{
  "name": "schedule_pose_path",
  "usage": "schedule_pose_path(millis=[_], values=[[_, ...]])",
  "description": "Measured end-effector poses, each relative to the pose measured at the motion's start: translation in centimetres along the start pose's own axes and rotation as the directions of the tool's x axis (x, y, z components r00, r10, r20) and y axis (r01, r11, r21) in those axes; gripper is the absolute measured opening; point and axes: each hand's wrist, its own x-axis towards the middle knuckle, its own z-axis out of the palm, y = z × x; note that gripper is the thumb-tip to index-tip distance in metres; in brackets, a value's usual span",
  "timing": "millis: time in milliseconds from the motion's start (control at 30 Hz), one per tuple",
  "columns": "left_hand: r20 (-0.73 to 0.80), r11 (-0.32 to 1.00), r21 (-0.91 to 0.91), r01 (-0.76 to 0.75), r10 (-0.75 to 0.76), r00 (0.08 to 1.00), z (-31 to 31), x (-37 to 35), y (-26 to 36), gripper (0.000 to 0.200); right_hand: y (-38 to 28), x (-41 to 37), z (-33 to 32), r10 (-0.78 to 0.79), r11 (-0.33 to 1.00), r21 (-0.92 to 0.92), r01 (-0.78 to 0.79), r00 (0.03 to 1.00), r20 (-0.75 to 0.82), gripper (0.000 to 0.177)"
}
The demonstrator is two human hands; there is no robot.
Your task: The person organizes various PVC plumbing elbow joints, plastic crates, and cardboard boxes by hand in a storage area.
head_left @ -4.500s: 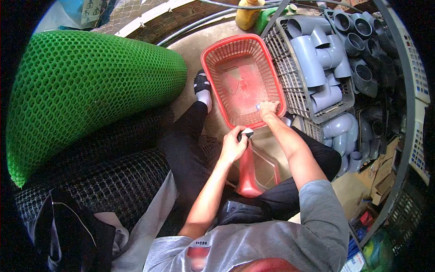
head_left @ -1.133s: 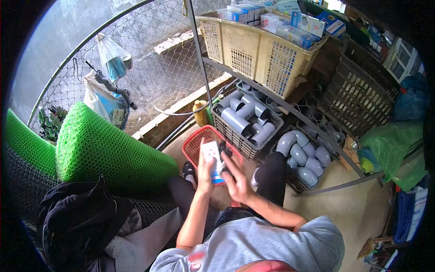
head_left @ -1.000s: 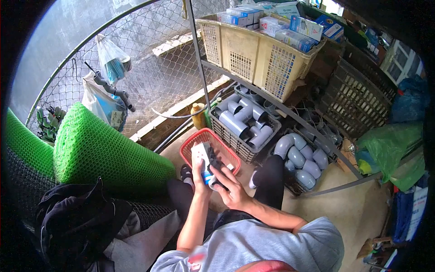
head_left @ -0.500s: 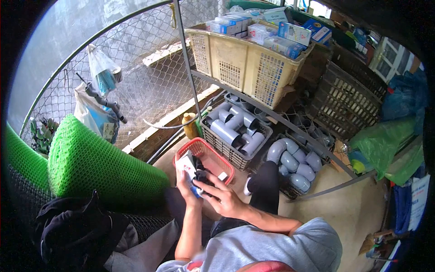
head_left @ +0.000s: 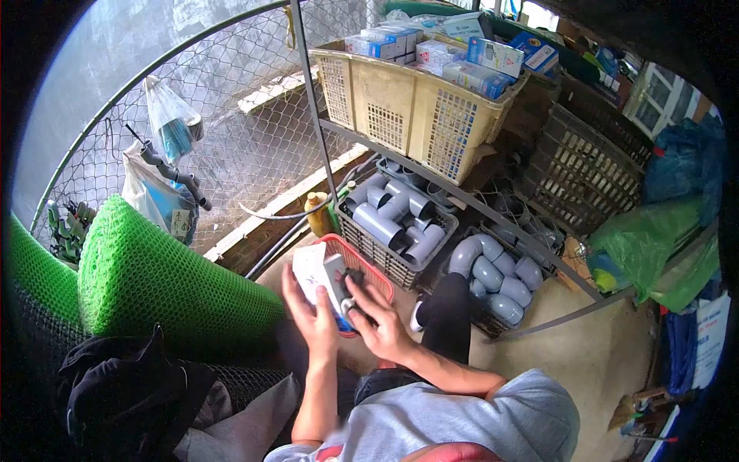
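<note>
My left hand [head_left: 315,325] is wrapped around a white box [head_left: 309,266] with some blue at its lower end. A small grey-and-black object [head_left: 336,279] is in the fingers of my right hand [head_left: 379,327], close against the right side of the box. Its exact kind I cannot make out, and my fingers cover part of it. Both hands are above a red plastic basket [head_left: 379,286], which they and the box partly hide.
Ahead, dark crates hold grey pipe tees [head_left: 379,223] and grey elbows [head_left: 486,273]. A yellow crate [head_left: 385,108] of small boxes sits on a metal rack above. Rolls of green mesh [head_left: 169,269] stand left. A yellow bottle [head_left: 316,215] is beside the fence.
The white box has turned so that more of its pale face shows. The grey-and-black object now shows a grey side beside the box. The view has shifted slightly.
</note>
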Motion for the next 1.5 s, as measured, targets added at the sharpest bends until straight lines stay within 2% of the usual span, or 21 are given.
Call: schedule_pose_path(millis=[67, 100, 167, 200, 233, 367, 467, 567, 633, 667, 700, 767, 833, 900, 1067, 1167, 1233, 1300, 1333, 1433, 1500], values=[[-0.078, 0.992, -0.12, 0.05, -0.059, 0.995, -0.1, 0.7, 0.5, 0.062, -0.7, -0.4, -0.1, -0.026, 0.999, -0.022, 0.027, 0.998, 0.058, 0.055], [-0.102, 0.998, -0.057, 0.016, -0.022, 0.995, -0.6, 0.8, -0.6, 0.055, -0.7, -0.4, -0.2, -0.023, 0.999, -0.024, 0.025, 0.998, 0.051, 0.055], [0.039, 0.99, -0.032, 0.135, -0.134, 0.99, -0.9, 0.1, 0.4, 0.045, -0.5, 0.0, -0.7, -0.017, 0.997, -0.071, 0.023, 0.996, 0.083, 0.054], [0.061, 0.988, -0.01, 0.154, -0.154, 0.986, -0.6, -0.5, 1.2, 0.04, -0.8, 0.2, -1.0, 0.117, 0.993, -0.013, -0.117, 0.991, 0.071, 0.052], [0.101, 0.984, 0.059, 0.167, -0.173, 0.98, -0.4, -0.8, 1.7, 0.045, 0.8, 0.8, -0.5, -0.112, 0.988, -0.116, 0.101, 0.99, -0.087, 0.05], [0.293, 0.992, -0.019, 0.122, -0.111, 0.95, -0.1, -2.9, 0.8, 0.063, 0.4, 2.6, -1.8, 0.081, 0.993, 0.104, -0.061, 0.977, -0.199, 0.049], [0.254, 1.0, -0.008, 0.012, -0.009, 0.967, 0.4, -3.4, -0.2, 0.068, 1.5, 2.7, -1.7, 0.079, 0.991, 0.119, -0.055, 0.974, -0.214, 0.046], [0.028, 0.997, 0.067, 0.026, -0.028, 0.999, 1.0, -1.7, 0.0, 0.063, -0.7, 1.3, -0.6, 0.081, 0.996, -0.02, -0.084, 0.992, -0.095, 0.049], [-0.063, 0.995, 0.098, 0.012, -0.005, 0.998, 0.7, -0.1, -0.6, 0.062, -0.5, 0.0, 0.6, -0.078, 0.992, -0.105, 0.071, 0.995, -0.06, 0.053], [-0.077, 0.995, 0.046, 0.088, -0.085, 0.993, 0.6, 0.4, -0.1, 0.064, -0.1, -0.4, 1.0, -0.124, 0.986, -0.121, 0.118, 0.991, -0.047, 0.052], [-0.109, 0.996, 0.082, 0.019, -0.01, 0.994, 0.8, 0.6, -0.3, 0.06, 0.3, -0.7, 1.2, -0.174, 0.976, -0.139, 0.167, 0.984, -0.038, 0.051], [0.06, 0.994, 0.056, 0.099, -0.102, 0.993, 0.0, 0.1, -0.1, 0.055, -0.5, 0.1, 0.6, -0.169, 0.962, -0.223, 0.156, 0.985, -0.037, 0.05], [0.226, 0.996, 0.074, 0.055, -0.071, 0.972, -0.1, -1.3, -0.1, 0.054, -0.4, 1.4, 0.0, -0.194, 0.948, -0.272, 0.164, 0.977, -0.088, 0.051], [0.283, 0.991, 0.087, 0.1, -0.121, 0.951, 0.2, -2.6, 0.9, 0.057, -0.1, 2.9, -1.0, -0.189, 0.954, -0.256, 0.157, 0.976, -0.108, 0.05], [0.255, 0.989, 0.145, -0.03, -0.008, 0.967, 0.2, -3.4, 0.2, 0.082, 1.1, 4.0, -2.5, 0.01, 0.999, 0.042, -0.005, 0.994, -0.108, 0.038], [0.15, 0.981, 0.151, -0.122, 0.099, 0.984, -0.1, -3.1, -0.7, 0.083, 2.5, 2.9, -2.3, 0.285, 0.836, 0.505, -0.216, 0.957, -0.062, 0.046], [0.121, 0.985, 0.139, -0.102, 0.085, 0.989, -0.2, -3.0, -0.7, 0.088, 2.0, 2.4, -2.3, 0.342, 0.788, 0.553, -0.272, 0.939, -0.025, 0.054], [0.219, 0.867, 0.322, -0.381, 0.323, 0.921, -0.4, -2.2, -0.5, 0.093, 1.1, 2.4, -1.9, 0.063, 0.955, 0.296, -0.012, 0.984, -0.164, 0.064], [0.249, 0.813, 0.379, -0.441, 0.37, 0.895, -0.5, -2.0, -0.4, 0.095, 1.3, 2.3, -2.0, 0.012, 0.977, 0.215, 0.013, 0.994, -0.113, 0.074], [0.338, 0.747, 0.424, -0.512, 0.394, 0.854, -0.7, -1.5, 0.4, 0.086, 1.4, 2.0, -2.7, -0.12, 0.988, -0.108, 0.114, 0.992, -0.046, 0.079], [0.333, 0.734, 0.44, -0.518, 0.402, 0.853, -0.6, -1.2, 0.6, 0.086, 1.7, 2.4, -3.3, -0.147, 0.977, -0.163, 0.141, 0.989, -0.027, 0.078]])
